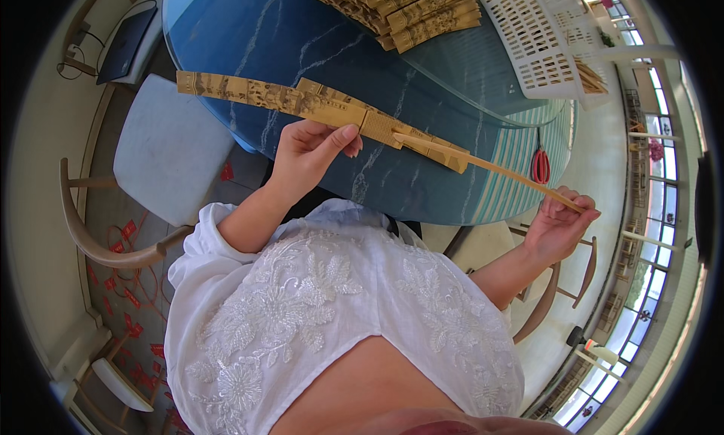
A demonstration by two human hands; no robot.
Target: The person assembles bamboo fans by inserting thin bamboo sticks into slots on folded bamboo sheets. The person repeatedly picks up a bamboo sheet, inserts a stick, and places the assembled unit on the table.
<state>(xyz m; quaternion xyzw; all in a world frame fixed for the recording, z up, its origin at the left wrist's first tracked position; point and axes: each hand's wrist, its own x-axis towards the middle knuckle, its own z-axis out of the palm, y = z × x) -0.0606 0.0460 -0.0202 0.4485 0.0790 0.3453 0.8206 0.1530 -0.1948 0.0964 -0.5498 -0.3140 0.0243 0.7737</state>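
Note:
My left hand (313, 152) pinches a long gold printed paper sleeve (256, 94) between thumb and fingers, above the near edge of a blue marbled round table (302, 27). A pair of wooden chopsticks (505, 169) slants from the sleeve's right end down to my right hand (562, 224), which grips their far end with curled fingers. Their other tip meets the sleeve's opening; how deep it sits inside I cannot tell. Behind them another gold strip (452, 157) shows, partly covered; whether it lies on the table or is held too is unclear.
A pile of gold sleeves (430, 16) lies at the table's far side. Right of it stands a white slotted plastic basket (528, 46) with wooden chopsticks (590, 76). Red-handled scissors (540, 167) lie near the right edge. A pale-seated chair (170, 144) stands at left.

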